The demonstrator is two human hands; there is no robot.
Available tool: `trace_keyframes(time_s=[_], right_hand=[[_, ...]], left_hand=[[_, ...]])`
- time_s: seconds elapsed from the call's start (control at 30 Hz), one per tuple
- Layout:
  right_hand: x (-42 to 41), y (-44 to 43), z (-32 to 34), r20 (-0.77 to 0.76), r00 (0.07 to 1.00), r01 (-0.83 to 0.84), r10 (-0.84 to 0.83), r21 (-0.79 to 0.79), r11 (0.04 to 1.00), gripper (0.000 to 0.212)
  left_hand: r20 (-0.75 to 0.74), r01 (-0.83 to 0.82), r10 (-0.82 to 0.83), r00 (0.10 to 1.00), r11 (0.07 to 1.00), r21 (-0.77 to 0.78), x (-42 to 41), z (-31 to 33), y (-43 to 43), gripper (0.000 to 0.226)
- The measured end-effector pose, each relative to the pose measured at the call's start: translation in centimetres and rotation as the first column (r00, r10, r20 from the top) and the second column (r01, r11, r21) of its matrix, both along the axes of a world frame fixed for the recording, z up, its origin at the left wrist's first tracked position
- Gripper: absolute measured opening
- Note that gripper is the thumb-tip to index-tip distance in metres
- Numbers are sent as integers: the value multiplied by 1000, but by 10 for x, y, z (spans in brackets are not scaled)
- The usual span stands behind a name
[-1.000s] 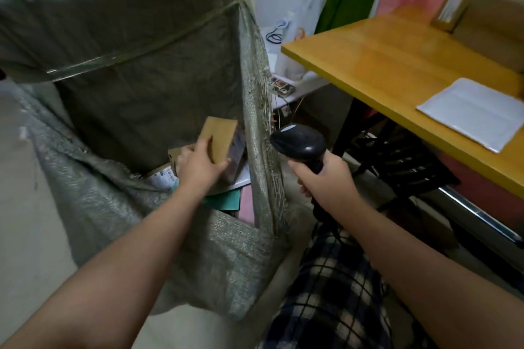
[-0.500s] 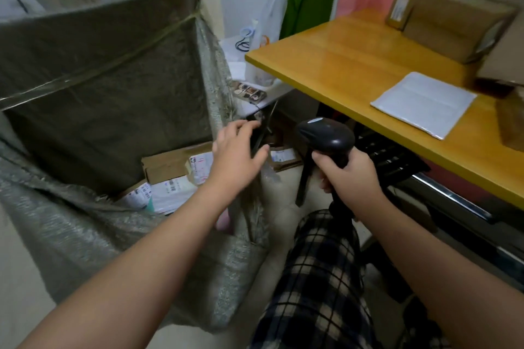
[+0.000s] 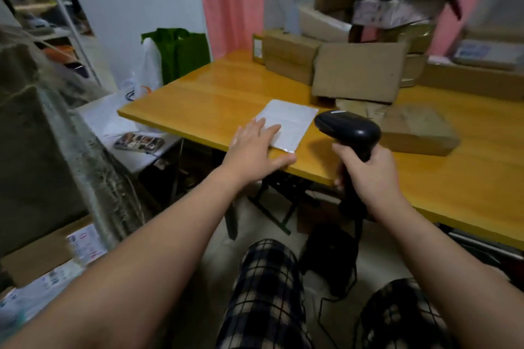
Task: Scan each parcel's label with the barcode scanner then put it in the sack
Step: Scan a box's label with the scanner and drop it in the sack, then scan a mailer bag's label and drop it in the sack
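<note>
Box is in the sack (image 3: 42, 150), next one up
Left hand (image 3: 255, 144) has left the sack and now lies flat on the mailer (image 3: 289, 122), grip open, nothing lifted yet; the mailer sits on the desk (image 3: 215, 99) just left of the scanner (image 3: 347, 127), which the right hand (image 3: 368, 176) grips by its handle. Scan comes next, I reckon.
</note>
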State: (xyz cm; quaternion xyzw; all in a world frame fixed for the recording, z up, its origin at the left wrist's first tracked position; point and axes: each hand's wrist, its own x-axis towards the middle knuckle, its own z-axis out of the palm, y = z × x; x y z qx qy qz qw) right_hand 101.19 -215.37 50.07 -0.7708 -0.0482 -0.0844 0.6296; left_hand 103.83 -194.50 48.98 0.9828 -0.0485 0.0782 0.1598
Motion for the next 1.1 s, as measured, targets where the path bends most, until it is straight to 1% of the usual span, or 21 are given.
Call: trace_keyframes(time_s=[0.07,0.13,0.17,0.2,0.23,0.27,0.33,0.37,0.4,0.43,0.47,0.5,0.53,0.57,0.6,0.63,0.7,0.77,0.87,0.97,1.1], right_hand=[[2,-8,-2,-21,1000,13,-13,30,999,13],[3,-10,-5,-36,999,-5,6,28,1000,14],[2,-10,-6,-38,999,-11,12,27,1000,15],[3,-10,-7,-38,999,-8,10,34,999,14],[3,-11,-8,-40,999,-1,4,53,999,14],[3,-11,-9,-44,999,7,-3,81,997,14],[2,-13,-10,-48,999,21,-15,138,990,15],[1,-14,-10,-47,999,24,-17,156,988,15],[0,-15,-10,-42,999,22,-15,164,986,14],[-2,-16,-11,-35,999,14,-8,166,986,12],[-3,-16,-12,-32,999,5,0,162,987,11],[-4,-16,-12,-32,999,-1,6,157,988,11],[-4,-16,-12,-33,999,-2,7,149,989,12],[-3,-16,-13,-34,999,0,5,139,990,14],[-3,-16,-12,-34,999,3,1,126,992,16],[-2,-16,-13,-33,999,5,-1,118,993,18],[-2,-16,-13,-22,1000,-1,4,107,994,19],[-3,-17,-14,-11,1000,-16,17,91,996,19],[-5,-18,-15,-6,1000,-24,25,70,997,17],[-5,-18,-14,-2,1000,-24,24,66,998,19],[-1,-17,-10,-29,998,-45,47,84,995,17]], left_hand=[[-97,38,-27,995,993,116,9,1,-1,99],[-87,50,-33,996,977,207,8,-1,2,108],[-53,44,-31,998,963,267,5,-2,3,106],[-9,33,-32,999,942,335,2,-3,4,99],[42,25,-45,998,922,386,-2,-4,5,85],[110,35,-84,990,921,388,-7,-5,7,67],[247,95,-177,953,946,311,-14,-7,16,34],[315,93,-167,934,967,237,-19,-7,19,27],[374,68,-113,920,989,133,-24,-5,21,26],[413,19,-13,911,1000,-10,-28,-1,22,25],[416,-31,113,902,980,-199,-31,5,21,21],[380,-37,216,899,904,-426,-34,11,18,18],[328,-6,275,904,774,-633,-36,17,14,18],[281,27,302,911,636,-771,-35,21,11,20],[248,36,313,917,553,-833,-33,22,10,23],[222,20,315,923,537,-843,-31,20,10,24],[163,-59,324,932,579,-813,-26,11,12,25],[113,-119,346,931,584,-803,-21,3,14,22],[98,-163,353,930,639,-752,-17,-3,15,19],[126,-152,349,929,668,-728,-18,0,17,19],[246,-76,343,906,707,-704,-14,30,20,15]])
